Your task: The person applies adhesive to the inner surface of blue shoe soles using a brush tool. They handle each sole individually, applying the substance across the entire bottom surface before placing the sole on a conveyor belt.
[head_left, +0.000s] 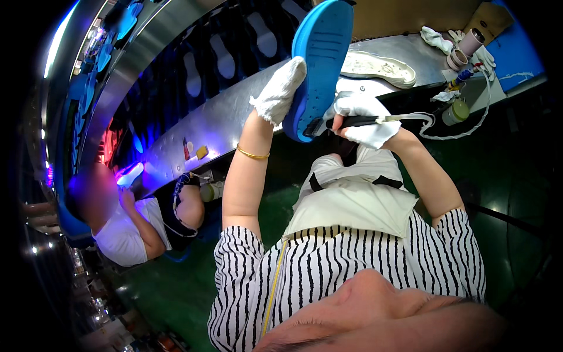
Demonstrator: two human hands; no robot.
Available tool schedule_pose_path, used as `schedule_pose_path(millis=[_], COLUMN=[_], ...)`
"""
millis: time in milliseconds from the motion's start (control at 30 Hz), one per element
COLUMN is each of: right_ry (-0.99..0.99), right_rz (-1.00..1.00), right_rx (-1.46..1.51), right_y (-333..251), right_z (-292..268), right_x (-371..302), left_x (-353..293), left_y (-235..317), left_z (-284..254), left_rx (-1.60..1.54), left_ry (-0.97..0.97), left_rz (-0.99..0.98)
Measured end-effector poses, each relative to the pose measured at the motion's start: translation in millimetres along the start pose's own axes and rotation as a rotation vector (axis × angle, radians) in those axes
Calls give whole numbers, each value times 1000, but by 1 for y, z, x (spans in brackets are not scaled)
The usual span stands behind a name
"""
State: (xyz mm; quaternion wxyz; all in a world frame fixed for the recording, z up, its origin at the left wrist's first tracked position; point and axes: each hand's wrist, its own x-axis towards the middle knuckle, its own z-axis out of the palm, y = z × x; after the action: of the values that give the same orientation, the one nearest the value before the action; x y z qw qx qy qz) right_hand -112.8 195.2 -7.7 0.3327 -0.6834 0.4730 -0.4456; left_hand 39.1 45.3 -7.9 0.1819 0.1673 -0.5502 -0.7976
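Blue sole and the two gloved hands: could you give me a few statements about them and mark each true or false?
1. The left hand holds the blue sole. True.
2. Both hands are bare. False: both wear white gloves.
3. The right hand grips a dark-handled tool whose tip meets the sole's lower end. True.
4. The sole lies flat on the metal bench. False: it is held up on end above the bench.
5. A white sole lies on the bench behind the blue one. True.
6. The left wrist wears a watch. False: it wears a thin gold bangle.
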Motion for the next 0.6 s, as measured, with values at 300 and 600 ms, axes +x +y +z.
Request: schedule_pose_path(millis=[300, 600], right_ry=[87, 112], right_rz=[12, 153], right_rx=[147, 370], right_y=[13, 19], right_z=[-10, -31], right_x=[5, 8], left_x=[20, 23], left_y=[7, 18], left_z=[6, 15], left_rx=[82, 174], left_ry=[212, 217], left_rz=[-205, -302])
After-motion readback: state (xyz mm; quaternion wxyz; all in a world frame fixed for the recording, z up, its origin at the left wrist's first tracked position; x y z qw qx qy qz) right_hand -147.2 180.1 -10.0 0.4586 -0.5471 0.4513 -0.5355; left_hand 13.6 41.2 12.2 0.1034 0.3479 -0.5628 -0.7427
